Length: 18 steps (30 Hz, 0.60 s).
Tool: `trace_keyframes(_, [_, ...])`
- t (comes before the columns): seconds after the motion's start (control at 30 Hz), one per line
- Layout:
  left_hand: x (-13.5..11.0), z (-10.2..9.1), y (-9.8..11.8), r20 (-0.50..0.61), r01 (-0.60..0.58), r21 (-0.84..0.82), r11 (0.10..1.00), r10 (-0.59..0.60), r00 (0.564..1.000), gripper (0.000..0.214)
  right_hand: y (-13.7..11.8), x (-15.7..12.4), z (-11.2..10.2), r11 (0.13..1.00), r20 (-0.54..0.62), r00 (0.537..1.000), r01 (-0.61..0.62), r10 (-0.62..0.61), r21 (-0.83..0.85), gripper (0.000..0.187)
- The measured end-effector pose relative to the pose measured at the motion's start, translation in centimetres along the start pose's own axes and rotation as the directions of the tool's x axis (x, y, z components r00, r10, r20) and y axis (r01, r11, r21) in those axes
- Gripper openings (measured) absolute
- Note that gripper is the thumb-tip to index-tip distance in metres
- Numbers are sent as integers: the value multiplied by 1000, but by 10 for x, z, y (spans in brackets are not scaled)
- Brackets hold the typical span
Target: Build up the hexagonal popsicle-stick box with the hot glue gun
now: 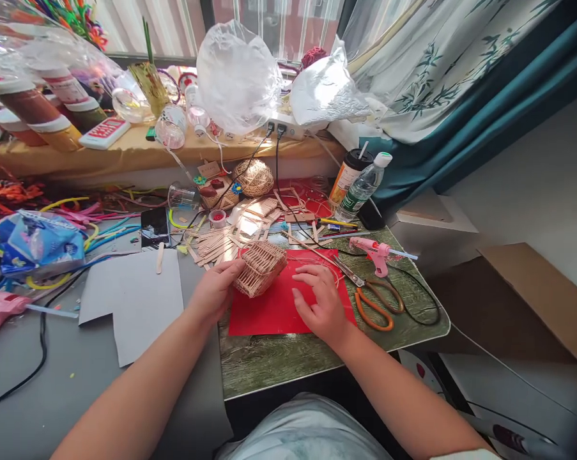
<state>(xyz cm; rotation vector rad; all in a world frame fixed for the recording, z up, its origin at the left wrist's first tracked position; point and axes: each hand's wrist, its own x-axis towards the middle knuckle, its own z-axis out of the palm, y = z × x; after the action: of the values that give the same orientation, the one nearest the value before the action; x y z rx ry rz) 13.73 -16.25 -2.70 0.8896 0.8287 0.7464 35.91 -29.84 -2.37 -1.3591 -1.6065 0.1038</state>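
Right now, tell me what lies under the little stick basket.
A red sheet lies under the stick basket, on the green table. The left hand touches its side; the right hand rests on the sheet. Whatever the basket covers is hidden.

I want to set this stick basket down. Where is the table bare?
Bare: the grey card left of the left hand, and green tabletop between the red sheet and near edge. Crowded: craft sticks behind, scissors and glue gun right.
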Motion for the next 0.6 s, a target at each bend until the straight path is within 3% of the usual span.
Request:
trace_keyframes(0.17, [3,-2,-3,106,80,-101,992,-69,992,44,-11,11,9,992,-19,996,-84,86,95,37])
trace_keyframes(0.37, [-2,5,1,99,84,-92,992,-75,992,43,-16,12,18,986,-70,991,-106,116,128,37])
trace_keyframes(0.6, [-1,0,-4,147,134,-187,973,-107,983,53,-4,4,25,947,-129,957,-227,261,229,31])
